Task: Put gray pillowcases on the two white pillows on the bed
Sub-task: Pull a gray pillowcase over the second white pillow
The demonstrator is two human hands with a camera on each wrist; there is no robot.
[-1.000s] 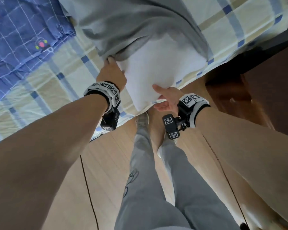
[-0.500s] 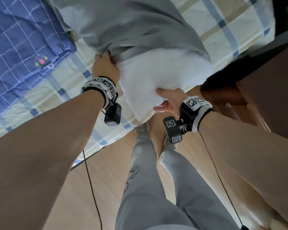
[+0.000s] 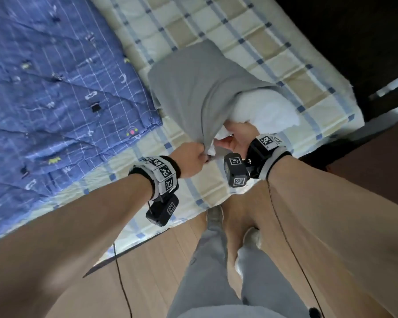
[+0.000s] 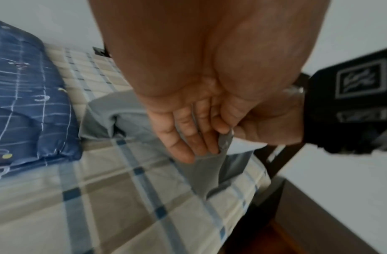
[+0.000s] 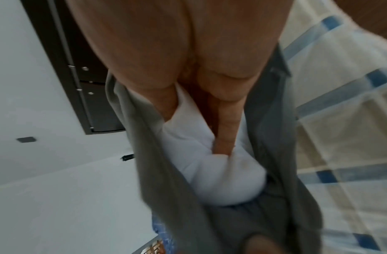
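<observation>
A gray pillowcase (image 3: 200, 92) covers most of a white pillow (image 3: 269, 109) lying on the bed; the pillow's white end bulges out of the opening on the right. My left hand (image 3: 203, 154) pinches the pillowcase hem (image 4: 225, 137) at its near corner, pulling it taut. Just to its right, my right hand (image 3: 225, 140) grips the pillow's near end. In the right wrist view its fingers (image 5: 226, 130) dig into the white pillow (image 5: 210, 171) between the two gray sides of the opening (image 5: 157, 154). A second pillow is not in view.
A blue patterned quilt (image 3: 55, 88) covers the bed's left part, and the plaid sheet (image 3: 262, 42) is bare around the pillow. Dark wooden furniture (image 3: 377, 168) stands to the right. My gray-trousered legs (image 3: 211, 271) stand on the wood floor (image 3: 159, 260) at the bed's edge.
The pillow has dropped away from me onto the bed, with more of it inside the case. My left hand slid from the pillow's side to the hem, close to my right hand.
</observation>
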